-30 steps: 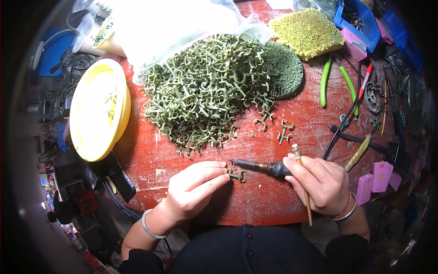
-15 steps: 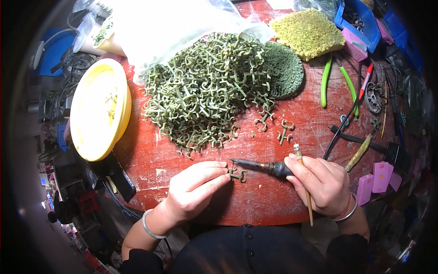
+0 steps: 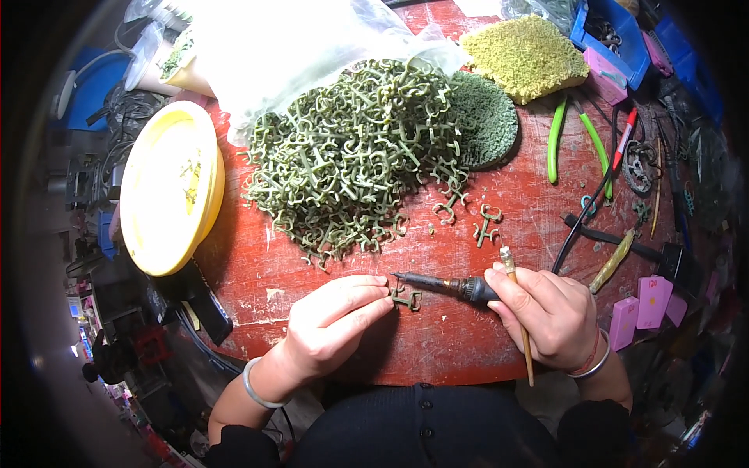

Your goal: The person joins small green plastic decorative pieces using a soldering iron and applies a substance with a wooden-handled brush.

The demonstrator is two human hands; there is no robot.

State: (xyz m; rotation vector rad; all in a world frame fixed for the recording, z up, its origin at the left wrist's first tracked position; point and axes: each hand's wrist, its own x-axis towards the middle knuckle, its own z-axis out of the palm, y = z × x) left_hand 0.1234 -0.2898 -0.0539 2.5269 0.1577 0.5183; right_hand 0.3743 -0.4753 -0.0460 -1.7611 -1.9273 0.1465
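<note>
My left hand point(image 3: 331, 324) pinches a small green branched piece point(image 3: 407, 299) low over the red tabletop, near its front edge. My right hand point(image 3: 546, 316) grips a black soldering iron point(image 3: 468, 288) together with a thin wooden-handled brush point(image 3: 524, 327), held across it and upright in the picture. The iron's dark tip reaches leftward to just beside my left fingertips, at the green piece; whether it touches cannot be made out. Beyond my hands lies a big heap of similar green pieces point(image 3: 343, 164), with a loose one point(image 3: 488, 226) to its right.
A yellow basin point(image 3: 156, 195) stands left; a white plastic bag point(image 3: 304, 39) lies behind the heap. Yellow foam point(image 3: 523, 54), a green textured disc point(image 3: 488, 117), green-handled tools point(image 3: 557, 140), blue bins point(image 3: 616, 39), pink blocks point(image 3: 654, 300) and cords occupy the back and right of the red tabletop point(image 3: 281, 265).
My right hand, with iron and brush, shifted very slightly half a second ago and is back where it was a second ago. My left hand stays still.
</note>
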